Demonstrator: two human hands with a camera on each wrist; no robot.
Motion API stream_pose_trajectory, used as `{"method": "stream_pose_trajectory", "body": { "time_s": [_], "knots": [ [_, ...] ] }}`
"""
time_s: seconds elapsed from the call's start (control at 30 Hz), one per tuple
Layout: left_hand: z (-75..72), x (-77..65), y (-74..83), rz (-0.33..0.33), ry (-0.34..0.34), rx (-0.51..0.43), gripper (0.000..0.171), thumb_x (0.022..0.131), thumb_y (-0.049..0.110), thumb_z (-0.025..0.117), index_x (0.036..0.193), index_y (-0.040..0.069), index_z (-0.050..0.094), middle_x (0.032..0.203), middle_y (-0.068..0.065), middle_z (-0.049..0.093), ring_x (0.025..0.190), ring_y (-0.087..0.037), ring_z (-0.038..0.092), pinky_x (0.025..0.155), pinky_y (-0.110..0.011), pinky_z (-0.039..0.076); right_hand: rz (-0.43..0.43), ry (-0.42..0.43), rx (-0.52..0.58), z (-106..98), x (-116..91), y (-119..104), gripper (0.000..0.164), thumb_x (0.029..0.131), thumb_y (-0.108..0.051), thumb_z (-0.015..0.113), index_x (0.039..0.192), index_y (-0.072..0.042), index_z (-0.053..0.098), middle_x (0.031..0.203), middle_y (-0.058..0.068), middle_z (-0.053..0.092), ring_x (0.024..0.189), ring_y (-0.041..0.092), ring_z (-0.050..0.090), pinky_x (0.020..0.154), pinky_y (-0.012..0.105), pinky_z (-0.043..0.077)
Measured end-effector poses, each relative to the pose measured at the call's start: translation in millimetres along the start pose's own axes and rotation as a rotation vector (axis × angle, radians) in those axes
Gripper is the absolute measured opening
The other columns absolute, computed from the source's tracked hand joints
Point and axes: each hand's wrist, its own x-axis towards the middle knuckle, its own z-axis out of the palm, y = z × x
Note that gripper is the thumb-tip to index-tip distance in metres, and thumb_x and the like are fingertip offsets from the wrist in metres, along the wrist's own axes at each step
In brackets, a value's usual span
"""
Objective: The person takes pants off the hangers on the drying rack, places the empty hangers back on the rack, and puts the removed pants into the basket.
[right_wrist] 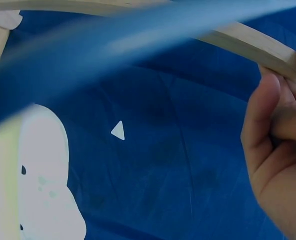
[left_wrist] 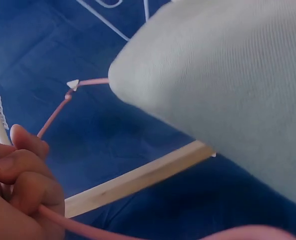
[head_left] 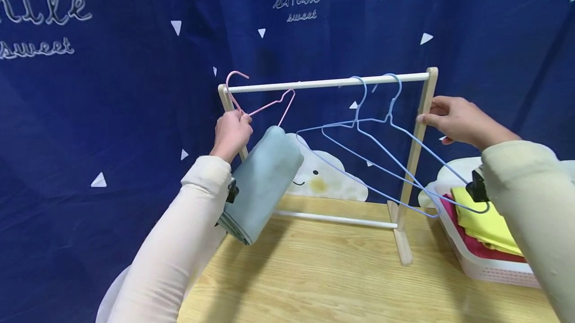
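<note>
Head view: I see the left hand [head_left: 231, 133] grip a pink hanger [head_left: 265, 107] with cloth [head_left: 269, 178] at the rack's [head_left: 310, 85] left end, the right hand [head_left: 458, 119] its right post [head_left: 414, 158]. Wooden table [head_left: 337, 263] lies beneath, blue curtain [head_left: 112, 123] behind.

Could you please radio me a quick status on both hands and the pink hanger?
Left hand grips pink hanger, folded grey-green cloth over it. Right hand pinches rack's right post. Possible obstruction: two blue hangers on rail's right half.

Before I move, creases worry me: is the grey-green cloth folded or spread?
Folded: the cloth shows stacked layers at its lower end.
</note>
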Motion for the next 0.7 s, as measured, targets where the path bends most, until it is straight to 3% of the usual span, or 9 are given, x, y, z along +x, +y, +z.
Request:
{"method": "stream_pose_trajectory", "body": {
  "time_s": [0.2,0.33,0.4,0.57,0.7],
  "knots": [
    [-11.9,-11.0,-8.4,0.06,-0.02,0.011,0.036,0.105,0.022,0.04,0.107,0.002,0.069,0.091,-0.014,0.07,0.074,-0.023,0.057,0.058,-0.028,0.038,0.007,0.009,0.002,-1,0,1,0.07,0.1,-0.051,0.046,0.145,0.001,0.034,0.139,0.034,0.046,0.116,0.048,0.049,0.072,0.042,0.06],
    [-20.8,-18.3,-17.1,0.119,0.07,0.022,0.031,0.1,0.018,0.048,0.097,0.0,0.072,0.091,-0.018,0.073,0.072,-0.027,0.056,0.057,-0.028,0.034,0.003,0.001,0.016,-2,1,0,0.068,0.101,-0.049,0.046,0.146,0.001,0.033,0.14,0.034,0.045,0.117,0.049,0.048,0.072,0.042,0.06],
    [-23.0,-21.9,-22.7,0.146,0.119,0.005,0.029,0.098,0.017,0.051,0.088,-0.001,0.071,0.084,-0.018,0.071,0.067,-0.025,0.053,0.055,-0.028,0.031,0.002,-0.001,0.019,-1,2,0,0.067,0.102,-0.048,0.046,0.146,0.001,0.033,0.14,0.034,0.045,0.117,0.048,0.048,0.072,0.042,0.06],
    [-25.7,-28.7,-33.9,0.219,0.182,-0.055,0.031,0.094,0.015,0.054,0.069,0.002,0.064,0.058,-0.004,0.053,0.056,-0.018,0.044,0.05,-0.027,0.027,0.008,0.001,0.027,-1,2,1,0.067,0.102,-0.047,0.046,0.147,0.001,0.032,0.141,0.034,0.045,0.116,0.048,0.048,0.073,0.042,0.06],
    [-26.0,-31.4,-39.7,0.304,0.187,-0.09,0.031,0.094,0.015,0.056,0.066,0.003,0.063,0.051,0.002,0.042,0.051,-0.016,0.04,0.046,-0.025,0.024,0.007,0.0,0.031,1,2,4,0.067,0.102,-0.047,0.046,0.147,0.001,0.032,0.141,0.034,0.044,0.118,0.049,0.048,0.074,0.044,0.06]
  ]
}}
